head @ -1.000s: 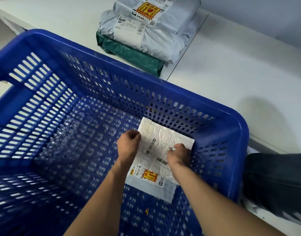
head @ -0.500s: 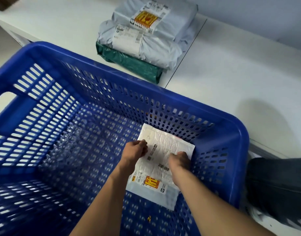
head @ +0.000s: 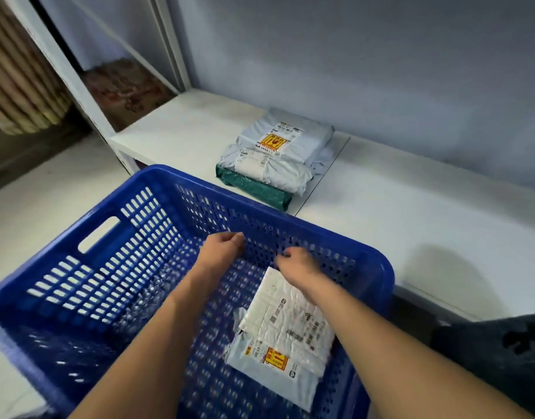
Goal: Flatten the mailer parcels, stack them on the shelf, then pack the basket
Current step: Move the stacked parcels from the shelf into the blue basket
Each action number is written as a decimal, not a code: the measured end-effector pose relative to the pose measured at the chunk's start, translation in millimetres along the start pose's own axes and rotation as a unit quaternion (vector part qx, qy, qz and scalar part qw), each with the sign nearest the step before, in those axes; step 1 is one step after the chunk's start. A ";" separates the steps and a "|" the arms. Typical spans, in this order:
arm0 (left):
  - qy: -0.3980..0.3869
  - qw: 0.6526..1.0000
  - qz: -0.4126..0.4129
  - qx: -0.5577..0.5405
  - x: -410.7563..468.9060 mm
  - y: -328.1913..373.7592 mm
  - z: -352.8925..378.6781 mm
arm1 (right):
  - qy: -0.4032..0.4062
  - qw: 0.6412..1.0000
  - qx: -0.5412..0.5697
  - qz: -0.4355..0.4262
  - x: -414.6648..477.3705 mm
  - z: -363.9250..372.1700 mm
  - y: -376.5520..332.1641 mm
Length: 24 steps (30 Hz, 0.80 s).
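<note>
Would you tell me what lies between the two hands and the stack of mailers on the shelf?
In the head view, the blue basket shows its far wall there, then a bare strip of white shelf.

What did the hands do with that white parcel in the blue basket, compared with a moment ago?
Both hands let go of the white mailer. The left hand and the right hand have lifted off it and moved toward the far wall of the blue basket, holding nothing. The white mailer stays lying on the grey mailer in the basket. The stack of parcels on the shelf is as before.
</note>
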State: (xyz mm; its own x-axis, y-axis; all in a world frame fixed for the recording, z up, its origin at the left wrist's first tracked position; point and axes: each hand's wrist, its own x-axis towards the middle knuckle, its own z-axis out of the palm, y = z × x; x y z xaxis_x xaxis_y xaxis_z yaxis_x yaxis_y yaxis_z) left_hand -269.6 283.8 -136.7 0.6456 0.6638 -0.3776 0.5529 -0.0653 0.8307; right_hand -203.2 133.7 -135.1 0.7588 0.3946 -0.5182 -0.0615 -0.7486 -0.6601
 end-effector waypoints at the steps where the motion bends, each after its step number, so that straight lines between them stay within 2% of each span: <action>1: 0.011 1.000 0.015 -0.007 -1.5 9.6 -4.9 | 0.007 1.000 0.000 -0.016 -3.3 -7.4 -7.9; 5: 0.042 0.997 0.060 0.000 -5.9 46.2 -17.8 | 0.030 0.997 -0.002 -0.074 -10.9 -37.6 -39.0; 8: 0.043 0.996 0.081 0.006 -0.4 73.5 -19.1 | 0.059 0.994 0.030 -0.083 -6.6 -61.1 -58.0; 19: 0.073 0.990 0.106 0.053 77.1 112.1 -8.8 | 0.147 0.981 0.127 -0.017 79.5 -96.9 -83.3; 24: 0.102 0.989 0.078 0.070 124.6 122.4 -9.6 | 0.126 0.970 0.207 0.019 121.6 -92.3 -81.0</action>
State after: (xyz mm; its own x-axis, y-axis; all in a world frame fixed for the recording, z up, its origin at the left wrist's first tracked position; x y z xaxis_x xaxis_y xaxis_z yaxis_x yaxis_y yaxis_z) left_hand -126.6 365.6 -78.2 0.6175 0.7726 -0.1476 0.5311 -0.2712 0.8027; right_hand -46.1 193.2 -94.4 0.8819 0.1892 -0.4319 -0.3084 -0.4613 -0.8319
